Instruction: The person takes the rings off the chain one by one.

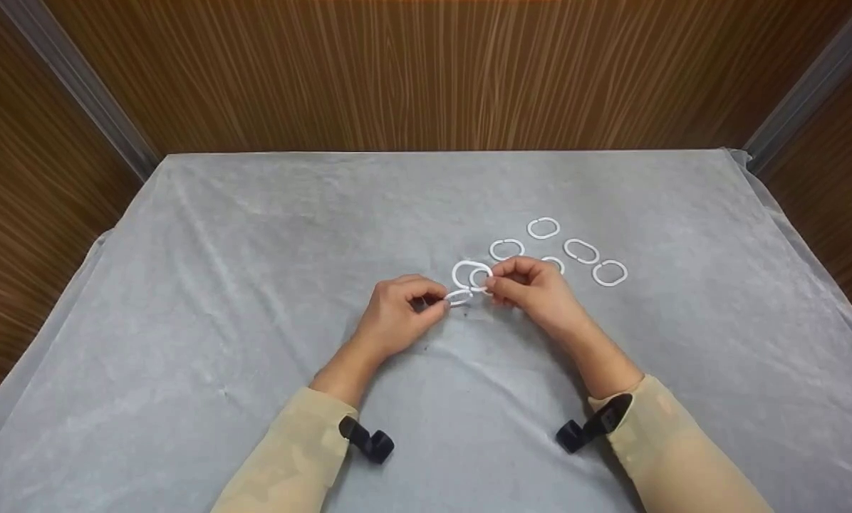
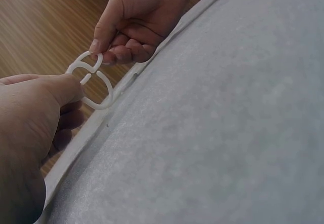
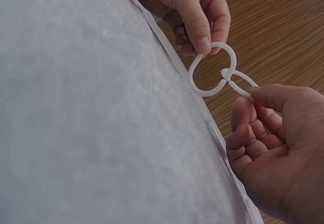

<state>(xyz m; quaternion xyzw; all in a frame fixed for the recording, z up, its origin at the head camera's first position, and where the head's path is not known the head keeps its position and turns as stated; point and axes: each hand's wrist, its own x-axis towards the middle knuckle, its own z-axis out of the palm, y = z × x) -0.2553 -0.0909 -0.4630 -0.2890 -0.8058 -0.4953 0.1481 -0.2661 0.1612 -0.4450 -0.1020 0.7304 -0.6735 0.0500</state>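
Observation:
Near the table's middle, my left hand pinches a white plastic C-shaped link ring between thumb and forefinger. Opposite it, my right hand pinches a second white link ring the same way. The two rings cross at the narrow gap of the left-hand one, seen closest in the right wrist view; whether they are fully linked I cannot tell. In the head view a smaller ring outline shows inside the right-hand ring, partly covered. The fingertips hide parts of both held rings.
Several loose white rings lie beyond and right of my right hand, among them a far ring, a rightmost ring and one partly behind the hand. Grey cloth covers the table. Wood-grain panels stand around it.

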